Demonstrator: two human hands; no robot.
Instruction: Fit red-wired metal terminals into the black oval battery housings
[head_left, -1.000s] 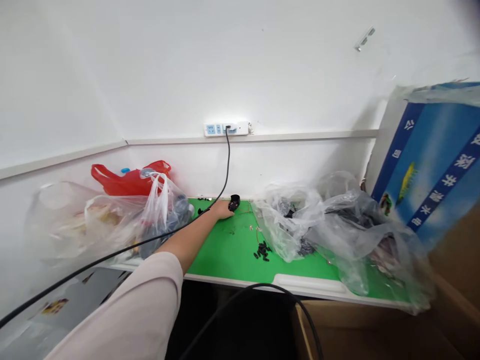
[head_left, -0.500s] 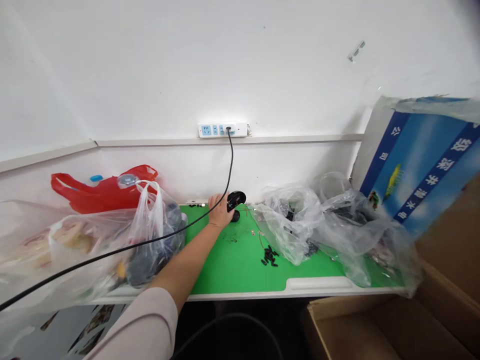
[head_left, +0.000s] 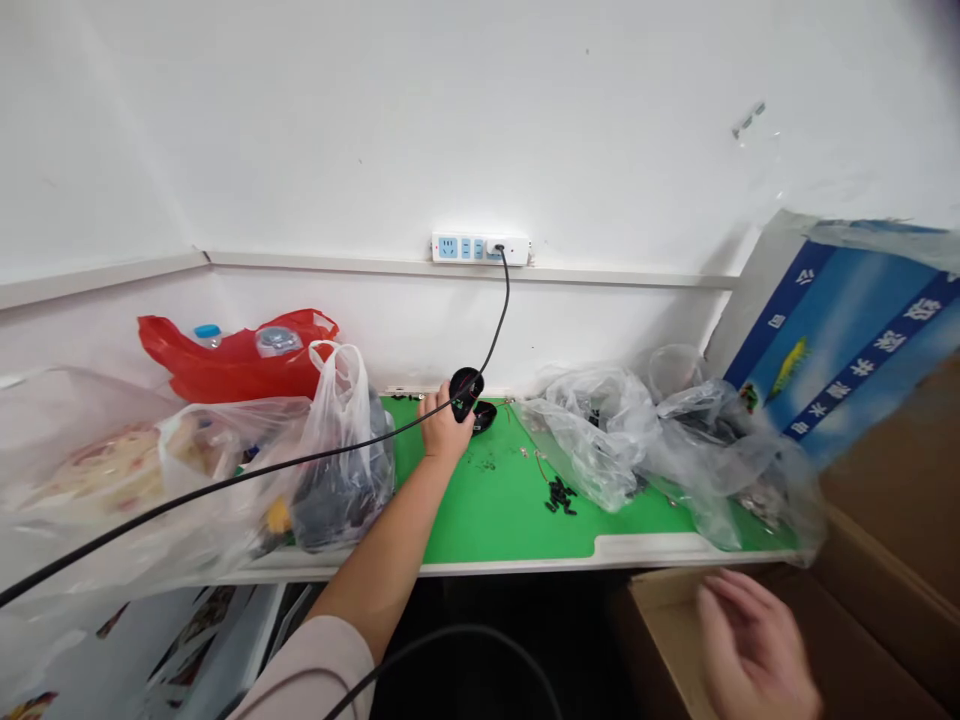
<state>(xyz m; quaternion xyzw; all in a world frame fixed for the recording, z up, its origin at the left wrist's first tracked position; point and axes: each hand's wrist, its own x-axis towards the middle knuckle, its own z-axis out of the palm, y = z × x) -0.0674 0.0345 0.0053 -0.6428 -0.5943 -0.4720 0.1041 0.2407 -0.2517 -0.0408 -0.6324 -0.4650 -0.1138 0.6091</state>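
Observation:
My left hand reaches to the back of the green table mat, its fingers closed around a black computer mouse. The mouse is tilted up, with bits of red and green showing on its underside or inside. Just right of it lies another rounded black mouse part, partly hidden by the hand. My right hand is low at the right, over a cardboard box; it is slightly blurred, fingers curved and apart from the thumb, with nothing visible in it.
Small black pieces lie in a pile on the mat. Clear plastic bags stand right, a white bag and red bag left. A black cable from the power strip crosses before my left arm.
My right hand has come into view at the lower right. My left hand has turned the mouse more upright, and the other black part shows more. The view has shifted slightly.

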